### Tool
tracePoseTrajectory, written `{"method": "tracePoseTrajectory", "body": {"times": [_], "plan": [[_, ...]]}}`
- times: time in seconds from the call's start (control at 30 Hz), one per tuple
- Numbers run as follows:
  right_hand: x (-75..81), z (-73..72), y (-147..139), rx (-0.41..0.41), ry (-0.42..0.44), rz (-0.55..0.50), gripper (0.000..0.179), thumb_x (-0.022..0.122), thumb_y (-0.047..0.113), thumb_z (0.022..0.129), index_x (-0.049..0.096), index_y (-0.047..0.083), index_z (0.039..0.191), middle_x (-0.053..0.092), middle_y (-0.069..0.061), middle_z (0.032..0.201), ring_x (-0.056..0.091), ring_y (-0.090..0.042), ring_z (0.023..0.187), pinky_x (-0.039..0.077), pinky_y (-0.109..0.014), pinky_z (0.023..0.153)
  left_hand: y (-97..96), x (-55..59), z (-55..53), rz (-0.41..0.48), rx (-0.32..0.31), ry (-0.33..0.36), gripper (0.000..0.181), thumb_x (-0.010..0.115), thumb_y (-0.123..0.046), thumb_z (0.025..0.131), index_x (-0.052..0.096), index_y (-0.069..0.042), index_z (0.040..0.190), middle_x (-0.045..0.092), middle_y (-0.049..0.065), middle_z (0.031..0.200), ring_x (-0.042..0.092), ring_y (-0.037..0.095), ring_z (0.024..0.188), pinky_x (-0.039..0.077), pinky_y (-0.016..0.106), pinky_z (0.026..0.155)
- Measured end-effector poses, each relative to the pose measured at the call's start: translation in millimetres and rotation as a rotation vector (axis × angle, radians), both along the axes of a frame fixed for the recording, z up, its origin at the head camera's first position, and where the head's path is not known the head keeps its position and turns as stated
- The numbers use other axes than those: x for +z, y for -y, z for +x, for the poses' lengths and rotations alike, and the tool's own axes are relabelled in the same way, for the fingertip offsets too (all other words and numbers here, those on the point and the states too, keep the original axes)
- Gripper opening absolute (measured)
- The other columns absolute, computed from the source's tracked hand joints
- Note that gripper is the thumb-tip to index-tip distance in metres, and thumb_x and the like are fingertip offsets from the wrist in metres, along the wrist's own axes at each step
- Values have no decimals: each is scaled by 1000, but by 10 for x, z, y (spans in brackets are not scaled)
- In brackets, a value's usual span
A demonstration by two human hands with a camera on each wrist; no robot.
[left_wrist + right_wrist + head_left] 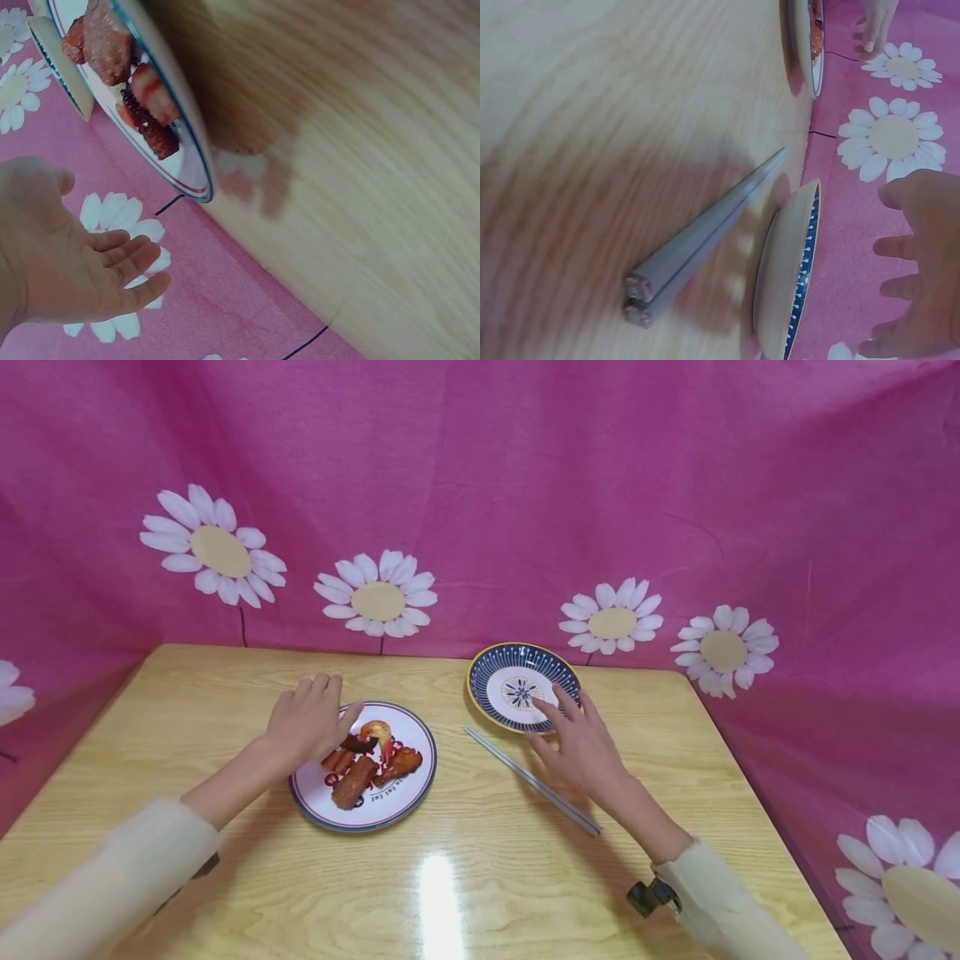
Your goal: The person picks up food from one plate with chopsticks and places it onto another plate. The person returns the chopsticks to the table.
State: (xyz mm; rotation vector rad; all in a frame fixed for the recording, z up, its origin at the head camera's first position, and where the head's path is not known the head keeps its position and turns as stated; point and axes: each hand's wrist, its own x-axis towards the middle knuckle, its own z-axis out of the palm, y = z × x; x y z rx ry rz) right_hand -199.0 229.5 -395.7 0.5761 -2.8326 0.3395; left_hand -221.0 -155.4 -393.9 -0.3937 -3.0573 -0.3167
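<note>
A white plate (408, 793) with a dark blue rim holds a curled shrimp (377, 733), a brown slab of meat (354, 783), a glazed drumstick-like piece (401, 762) and other dark pieces. Over its upper left edge hovers my left hand (306, 720), fingers loosely extended; the left wrist view shows this hand apart from the plate. To the right, a blue-patterned dish (495, 681) with a yellow rim stands at the back. My right hand (581, 745) is spread above that dish's lower right side, holding nothing. Between plate and right hand lies a pair of grey chopsticks (532, 781).
Everything stands on a light wooden table (300, 893). A pink cloth (495, 502) with white daisies hangs around its back and sides. Dark wrist straps show at both cuffs, one (651, 896) on the right. A bright light reflection lies on the table front.
</note>
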Motion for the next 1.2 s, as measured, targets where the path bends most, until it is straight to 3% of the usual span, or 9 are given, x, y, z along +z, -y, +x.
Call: {"method": "tracePoseTrajectory", "body": {"times": [0.1, 0.4, 0.5, 0.6, 0.8, 1.0, 1.2], "plan": [[-35, 43, -19, 8, -6, -13, 47, 67, 35, 94, 62, 5, 130, 44, -25, 147, 36, -51, 134, 30, -58, 108, 18, -35, 21, 11, -5, -20, 56, 45, -38, 105, 46, 14, 126, 51, 29, 122, 48, 43, 115, 43, 61, 89], [-175, 187, -68, 56, -38, 24, 34, 73, 28, 89, 69, 5, 113, 55, -23, 132, 50, -48, 119, 45, -59, 92, 127, -121, 47, 25, -18, -40, 48, 46, -32, 105, 48, 15, 117, 50, 26, 107, 51, 39, 100, 47, 55, 80], [-197, 222, -58, 68, -65, 37, 30, 74, 26, 89, 69, 4, 108, 60, -21, 121, 56, -46, 109, 49, -57, 86, 175, -152, 59, 26, -23, -46, 44, 46, -29, 104, 48, 14, 112, 49, 23, 101, 52, 37, 93, 48, 54, 76], [-204, 267, -36, 51, -26, 73, 29, 72, 26, 90, 67, 5, 109, 64, -15, 109, 62, -39, 95, 52, -53, 75, 212, -177, 80, 30, -24, -60, 41, 48, -27, 103, 49, 14, 108, 49, 22, 98, 52, 37, 90, 48, 54, 74], [-222, 358, -3, 52, 104, 135, 21, 70, 23, 90, 67, 8, 104, 63, -5, 88, 66, -29, 76, 52, -46, 58, 255, -249, 119, 22, -28, -95, 36, 50, -25, 102, 50, 11, 101, 50, 22, 95, 54, 41, 90, 48, 55, 72], [-227, 390, -4, 86, 83, 147, 13, 73, 18, 84, 63, 11, 86, 55, -1, 76, 62, -26, 66, 47, -43, 50, 293, -346, 134, 7, -28, -84, 37, 47, -25, 102, 50, 12, 103, 50, 23, 97, 53, 40, 93, 47, 55, 74], [-255, 406, -27, 106, 86, 142, 13, 76, 13, 81, 63, 12, 82, 55, 0, 73, 62, -27, 65, 48, -43, 51, 322, -400, 163, -5, -22, -89, 37, 49, -24, 102, 50, 13, 105, 49, 22, 95, 53, 39, 91, 47, 54, 72]]}}
